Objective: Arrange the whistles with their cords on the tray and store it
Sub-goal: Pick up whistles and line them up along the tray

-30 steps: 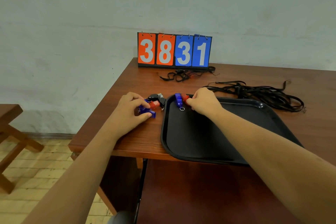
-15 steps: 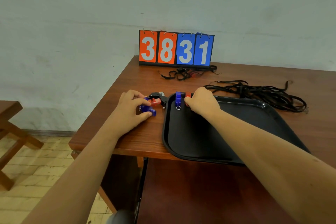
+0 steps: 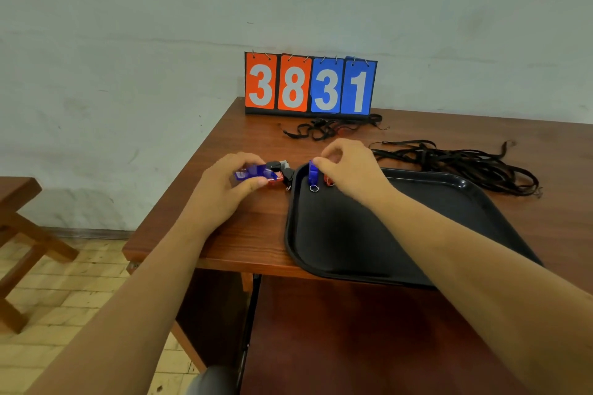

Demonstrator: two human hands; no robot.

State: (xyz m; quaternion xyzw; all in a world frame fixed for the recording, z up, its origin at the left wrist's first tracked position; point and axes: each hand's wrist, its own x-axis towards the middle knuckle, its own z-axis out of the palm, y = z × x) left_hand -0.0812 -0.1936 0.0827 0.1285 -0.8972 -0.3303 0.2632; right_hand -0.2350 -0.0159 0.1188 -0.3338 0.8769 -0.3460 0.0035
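Right hand (image 3: pixel 349 170) fingers (image 3: pixel 322 164): lifted off the red whistle (image 3: pixel 328 180), now pinching the blue whistle (image 3: pixel 313 172) in the tray (image 3: pixel 290 228) corner. Left hand (image 3: pixel 224 192): clamped on a second blue whistle (image 3: pixel 253 172), raised since. Two trayed; cords (image 3: pixel 465 163) untouched on tabletop (image 3: pixel 256 234).

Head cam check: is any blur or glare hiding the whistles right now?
Head view: the blue whistle in the left hand looks motion-blurred; the second blue whistle, at the fingertips of the right hand, is sharp, with its ring visible. Head view: the only glare is a small glint on the rim of the tray; the light is soft and the shadows are faint.
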